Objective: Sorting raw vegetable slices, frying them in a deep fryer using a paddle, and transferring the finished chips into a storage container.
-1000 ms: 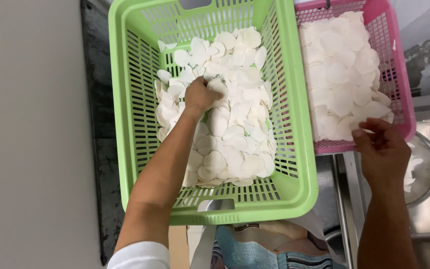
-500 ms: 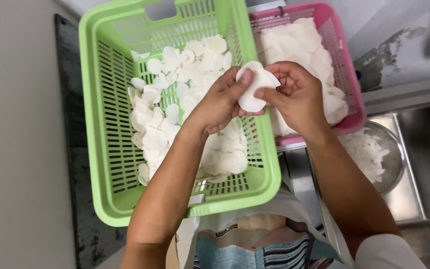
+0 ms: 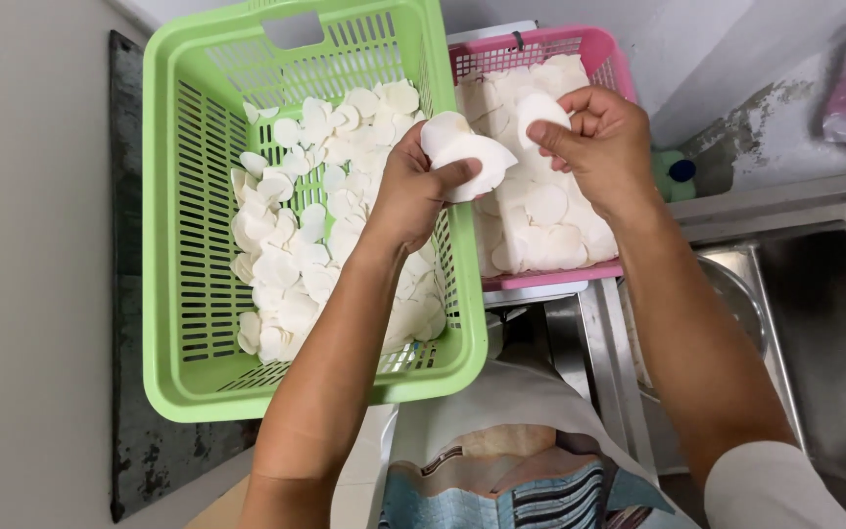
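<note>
Several white slices [image 3: 462,157] are clamped in the left hand [image 3: 413,191] above the green basket [image 3: 173,294]; one slice [image 3: 538,108] is pinched by the right hand [image 3: 604,142] over the pink basket [image 3: 604,59]. Many slices are left in the green basket.

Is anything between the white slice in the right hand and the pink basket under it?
Nothing visible. The right hand pinches a white slice directly above the open pink basket, with only other slices lying below. The left hand holds more slices over the green basket rim, off to the side.
</note>
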